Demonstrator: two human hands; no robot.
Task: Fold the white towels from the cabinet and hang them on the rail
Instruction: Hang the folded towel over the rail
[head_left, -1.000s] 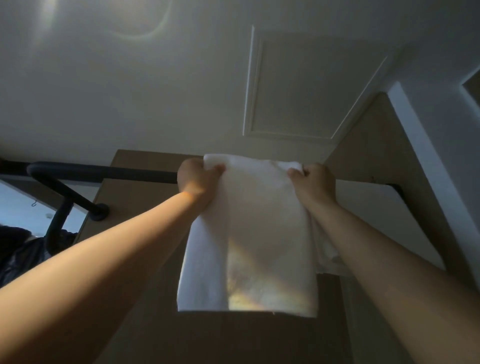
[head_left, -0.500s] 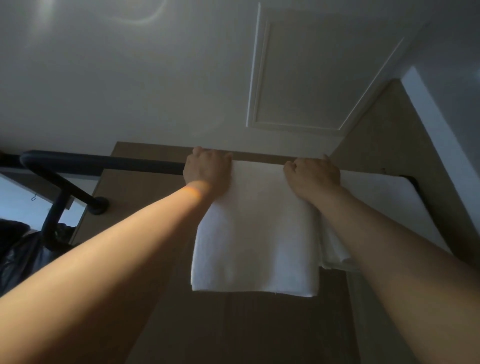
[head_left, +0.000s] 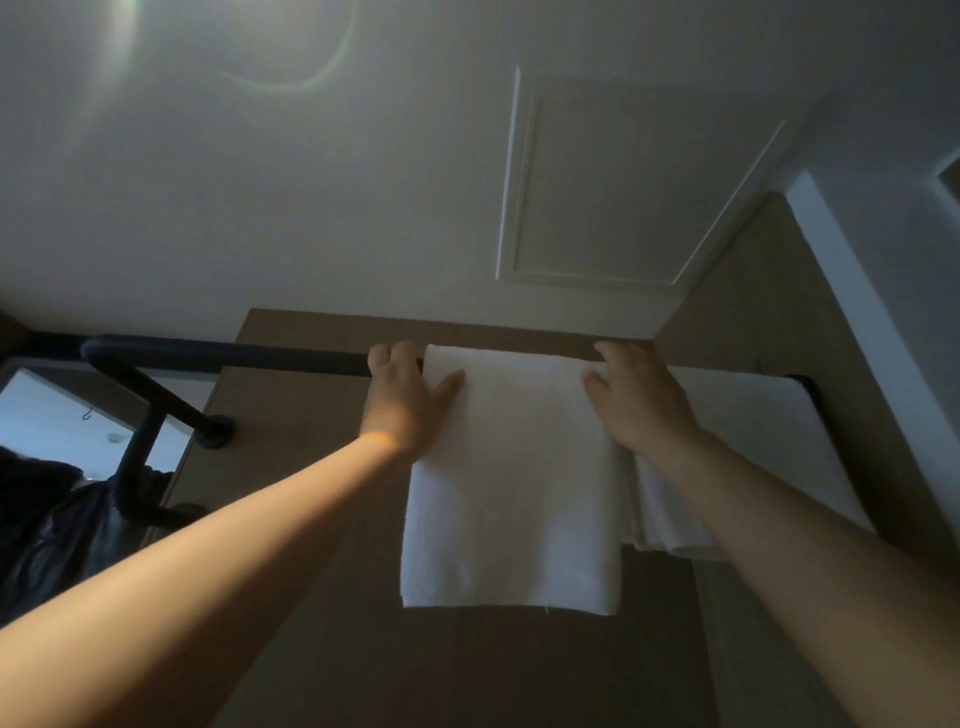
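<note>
Towel (head_left: 511, 483) over rail (head_left: 234, 356), long axis vertical.

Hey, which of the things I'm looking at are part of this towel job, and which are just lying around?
Job: white towel on the black rail, second towel hung to its right, left hand and right hand touching the first.
Just around: dark bundle lower left, ceiling hatch.

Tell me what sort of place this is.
Likely an indoor wardrobe or laundry nook at home: a dark pipe rail with white towels draped over it, wood-look cabinet panels behind, and dark clothing hanging at the left.
</note>
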